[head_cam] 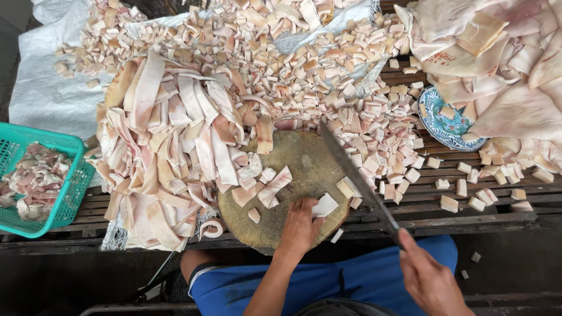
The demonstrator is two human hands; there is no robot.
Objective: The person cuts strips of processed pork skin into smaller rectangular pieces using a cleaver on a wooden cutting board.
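Note:
My left hand (301, 225) rests on the near edge of a round wooden chopping block (304, 167), its fingers on a pale strip of pork skin (324, 206). My right hand (430, 281) grips the handle of a long cleaver (354, 172), whose blade angles up and to the left above the block's right side. A few cut strips and squares of skin (272, 187) lie on the block's left half.
A heap of long skin strips (170, 140) lies left of the block. Small cut squares (328, 70) cover the back and right. A patterned blue plate (448, 123) sits under big skin sheets (503, 64). A teal basket (41, 178) of scraps stands far left.

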